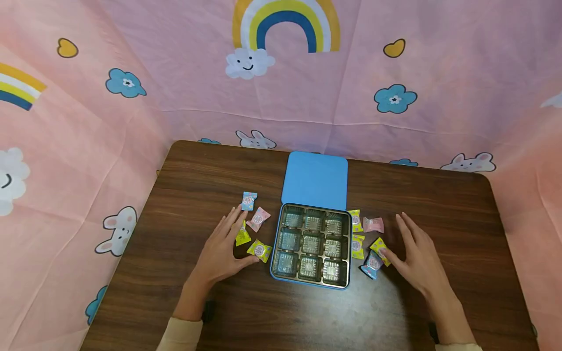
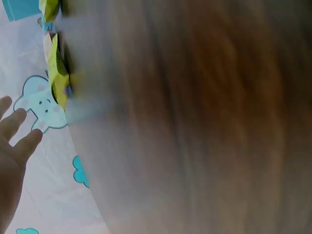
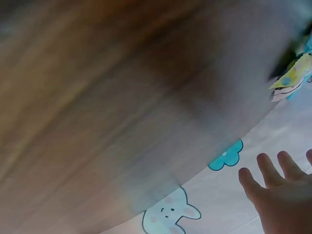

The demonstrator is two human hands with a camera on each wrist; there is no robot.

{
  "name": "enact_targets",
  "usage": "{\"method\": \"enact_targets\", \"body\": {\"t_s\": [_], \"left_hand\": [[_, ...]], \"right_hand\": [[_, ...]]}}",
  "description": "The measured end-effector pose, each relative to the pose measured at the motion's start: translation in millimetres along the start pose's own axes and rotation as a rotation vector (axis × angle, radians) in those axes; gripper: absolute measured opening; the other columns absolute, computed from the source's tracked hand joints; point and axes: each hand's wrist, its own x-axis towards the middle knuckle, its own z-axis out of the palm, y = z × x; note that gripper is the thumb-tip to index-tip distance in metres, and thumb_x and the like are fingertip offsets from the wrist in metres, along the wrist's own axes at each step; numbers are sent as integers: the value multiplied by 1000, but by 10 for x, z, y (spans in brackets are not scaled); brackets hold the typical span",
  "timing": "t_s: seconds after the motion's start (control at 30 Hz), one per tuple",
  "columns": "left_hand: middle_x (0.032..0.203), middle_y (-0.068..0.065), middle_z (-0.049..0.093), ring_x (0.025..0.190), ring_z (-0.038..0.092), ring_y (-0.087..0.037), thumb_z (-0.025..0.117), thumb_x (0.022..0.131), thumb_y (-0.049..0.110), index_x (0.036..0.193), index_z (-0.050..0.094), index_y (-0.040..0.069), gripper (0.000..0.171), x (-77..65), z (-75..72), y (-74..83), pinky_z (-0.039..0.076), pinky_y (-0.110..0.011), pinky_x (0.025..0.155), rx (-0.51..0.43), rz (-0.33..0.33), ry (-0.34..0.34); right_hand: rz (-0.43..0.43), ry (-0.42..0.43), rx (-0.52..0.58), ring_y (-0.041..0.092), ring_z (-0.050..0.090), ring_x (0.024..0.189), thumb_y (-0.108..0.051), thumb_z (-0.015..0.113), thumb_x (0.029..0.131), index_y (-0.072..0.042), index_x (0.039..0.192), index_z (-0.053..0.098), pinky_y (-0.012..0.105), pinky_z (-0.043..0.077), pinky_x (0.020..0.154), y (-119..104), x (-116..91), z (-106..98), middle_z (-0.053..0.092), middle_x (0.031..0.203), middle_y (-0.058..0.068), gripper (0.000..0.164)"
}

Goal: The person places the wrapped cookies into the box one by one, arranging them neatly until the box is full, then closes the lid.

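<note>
A blue tin (image 1: 311, 284) stands with its lid (image 1: 315, 180) folded back, and its insert has several square compartments with no candy in them. My left hand (image 1: 219, 253) hovers with spread fingers over wrapped candies left of the tin: a blue candy (image 1: 248, 200), a pink candy (image 1: 258, 219) and two yellow ones, its thumb near the lower yellow candy (image 1: 260, 250). On the other side my right hand (image 1: 419, 258) is spread, its thumb overlapping a yellow candy (image 1: 380, 251) beside a dark blue candy (image 1: 371, 264). Neither hand grips anything.
A pink candy (image 1: 373, 224) and two more yellow candies lie against the tin's right side, partly tucked by its edge. The brown wooden table (image 1: 246, 312) meets a patterned cloth backdrop (image 1: 298, 97) at the back and on both sides.
</note>
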Motion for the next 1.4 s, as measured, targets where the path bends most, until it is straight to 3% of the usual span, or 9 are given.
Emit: {"method": "enact_targets", "body": {"t_s": [0.17,0.27,0.5,0.7,0.97,1.4], "left_hand": [[165,0,20,149,23,-26,83,70,61,160,19,27,116,7,45,70,33,-58,111,-75,-19,-40],[164,1,22,149,22,-26,85,70,57,160,21,26,114,14,66,100,34,-59,110,-97,2,-44],[164,4,21,146,30,-24,85,72,53,160,23,28,111,-2,61,151,40,-56,106,-156,-33,-52],[162,-3,27,147,29,-27,82,74,56,158,30,20,105,11,117,250,40,-58,105,-197,19,-52],[161,-3,30,144,35,-28,88,73,42,156,34,23,101,17,207,412,42,-59,103,-314,44,-80],[160,-1,32,141,38,-29,82,79,47,153,41,20,88,36,249,473,43,-57,103,-317,77,-101]], "right_hand": [[-27,-14,11,50,36,134,-38,75,86,-16,159,25,71,30,102,-6,122,79,29,158,19,91],[-29,-24,5,50,37,133,-39,74,86,-15,159,26,71,32,101,3,158,119,30,157,20,90],[-12,-60,5,50,37,134,-41,72,89,-18,159,24,72,32,100,23,206,106,32,156,20,87],[-54,-80,-15,48,42,130,-38,73,89,-15,156,33,69,36,99,57,286,107,40,150,22,82],[-87,-113,-47,44,46,129,-32,76,88,-9,148,46,64,40,100,86,387,182,44,148,18,71],[-117,-103,-62,41,46,127,-27,78,85,-7,140,56,63,42,99,101,441,184,47,144,17,62]]}}
